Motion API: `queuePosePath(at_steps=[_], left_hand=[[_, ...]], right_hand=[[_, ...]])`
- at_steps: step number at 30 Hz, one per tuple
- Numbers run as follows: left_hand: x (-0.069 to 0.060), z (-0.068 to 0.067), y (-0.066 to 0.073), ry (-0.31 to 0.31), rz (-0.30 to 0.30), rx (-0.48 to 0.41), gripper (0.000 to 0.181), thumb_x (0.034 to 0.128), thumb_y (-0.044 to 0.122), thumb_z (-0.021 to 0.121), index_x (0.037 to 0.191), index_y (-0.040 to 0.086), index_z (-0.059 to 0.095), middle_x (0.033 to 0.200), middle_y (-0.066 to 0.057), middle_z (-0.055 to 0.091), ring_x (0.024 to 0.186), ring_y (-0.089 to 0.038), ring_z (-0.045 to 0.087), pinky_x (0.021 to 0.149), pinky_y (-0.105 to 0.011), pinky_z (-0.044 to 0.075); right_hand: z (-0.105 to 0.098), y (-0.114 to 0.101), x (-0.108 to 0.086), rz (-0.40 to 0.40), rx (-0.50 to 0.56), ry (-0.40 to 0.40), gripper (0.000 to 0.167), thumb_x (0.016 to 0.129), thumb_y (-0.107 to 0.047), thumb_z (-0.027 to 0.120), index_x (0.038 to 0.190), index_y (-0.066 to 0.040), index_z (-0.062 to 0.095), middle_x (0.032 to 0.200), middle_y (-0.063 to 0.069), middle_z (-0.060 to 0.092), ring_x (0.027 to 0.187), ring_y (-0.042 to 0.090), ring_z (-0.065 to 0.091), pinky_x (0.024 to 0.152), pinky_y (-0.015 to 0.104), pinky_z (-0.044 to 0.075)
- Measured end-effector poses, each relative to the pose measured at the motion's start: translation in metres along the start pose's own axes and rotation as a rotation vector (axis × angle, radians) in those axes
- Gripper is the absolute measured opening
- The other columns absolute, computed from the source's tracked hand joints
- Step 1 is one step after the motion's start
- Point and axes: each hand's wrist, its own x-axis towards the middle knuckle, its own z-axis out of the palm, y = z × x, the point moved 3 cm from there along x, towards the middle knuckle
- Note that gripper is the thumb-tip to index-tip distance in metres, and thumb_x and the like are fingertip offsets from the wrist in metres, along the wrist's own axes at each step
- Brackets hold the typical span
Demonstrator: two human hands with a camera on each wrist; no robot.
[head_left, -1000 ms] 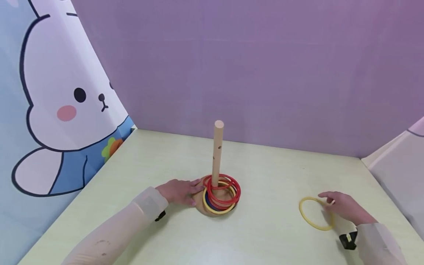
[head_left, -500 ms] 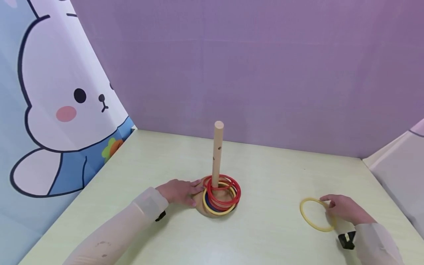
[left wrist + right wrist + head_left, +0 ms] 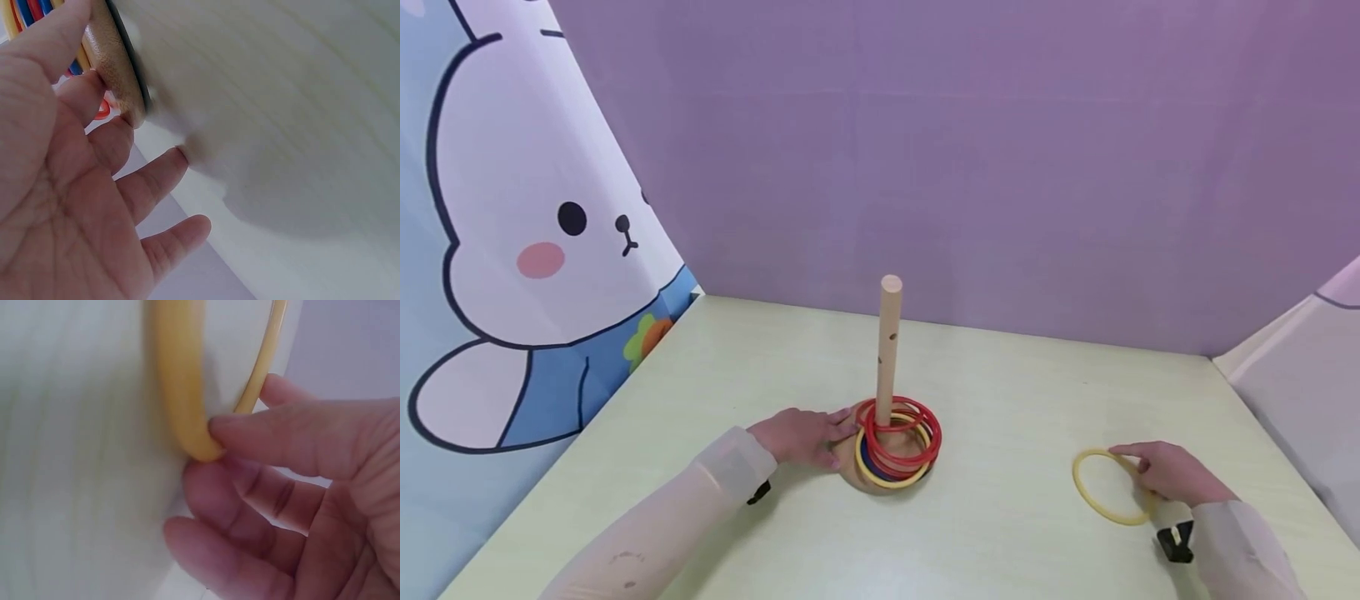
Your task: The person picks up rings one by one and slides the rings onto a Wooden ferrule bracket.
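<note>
In the head view a wooden peg (image 3: 889, 350) stands upright on a round wooden base (image 3: 846, 467). Red rings (image 3: 931, 417), a yellow ring and a blue one lie stacked loosely round its foot. My left hand (image 3: 797, 435) touches the left side of the base with spread fingers. The left wrist view shows fingertips (image 3: 128, 122) against the base's rim (image 3: 115, 56), while the ring and little fingers stay apart from it. Off to the right, my right hand (image 3: 1176, 473) pinches the near right edge of a separate yellow ring (image 3: 1082, 483), thumb inside the loop in the right wrist view.
The pale tabletop (image 3: 1000, 517) runs back to a purple cloth wall (image 3: 962, 167). A cloth printed with a white cartoon animal (image 3: 505, 208) hangs on the left. A pale panel (image 3: 1315, 392) closes off the right side.
My right hand's index finger has come down to the yellow ring, and the thumb and fingers now pinch it. The ring has barely shifted. My left hand stays at the base.
</note>
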Motion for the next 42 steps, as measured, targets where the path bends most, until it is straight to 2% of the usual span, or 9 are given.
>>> queuePosePath(at_steps=[5,14,23,31,42], left_hand=[[-0.001,-0.001,0.000,0.006,0.002,-0.005,0.066,0.0885,0.043,0.064,0.148,0.027,0.039,0.157,0.005,0.024,0.132,-0.027,0.043,0.103,-0.044,0.038],[-0.002,-0.001,0.001,-0.003,0.010,0.001,0.066,0.0900,0.041,0.063,0.148,0.024,0.037,0.157,0.002,0.023,0.131,-0.029,0.043,0.104,-0.046,0.037],[-0.001,0.001,0.001,0.005,-0.002,0.017,0.067,0.0884,0.043,0.064,0.148,0.028,0.038,0.157,0.005,0.025,0.133,-0.026,0.042,0.104,-0.045,0.038],[0.000,-0.002,0.000,0.009,-0.003,0.037,0.067,0.0888,0.043,0.064,0.149,0.028,0.037,0.156,0.004,0.027,0.132,-0.025,0.042,0.103,-0.044,0.038],[-0.001,0.000,0.001,0.006,-0.005,0.016,0.066,0.0884,0.042,0.065,0.148,0.028,0.039,0.156,0.007,0.027,0.132,-0.024,0.043,0.104,-0.044,0.037]], right_hand=[[0.003,0.000,-0.002,0.073,0.136,-0.057,0.052,0.069,0.013,0.049,0.120,0.012,0.058,0.066,0.005,0.047,0.046,0.012,0.042,0.042,0.020,0.036],[0.004,-0.001,-0.003,0.104,0.223,-0.102,0.051,0.073,0.009,0.055,0.124,0.012,0.055,0.073,0.006,0.050,0.049,0.015,0.046,0.042,0.022,0.038],[0.003,-0.011,-0.005,0.027,0.368,-0.151,0.055,0.074,0.007,0.056,0.126,0.019,0.044,0.084,0.009,0.052,0.054,0.015,0.051,0.047,0.025,0.045],[0.005,-0.024,-0.007,-0.009,0.501,-0.180,0.057,0.081,0.005,0.058,0.130,0.022,0.035,0.088,0.008,0.052,0.059,0.012,0.055,0.055,0.029,0.052],[0.003,-0.054,-0.007,-0.101,0.607,-0.240,0.056,0.089,0.000,0.059,0.134,0.022,0.033,0.096,0.012,0.055,0.068,0.017,0.063,0.064,0.033,0.056]])
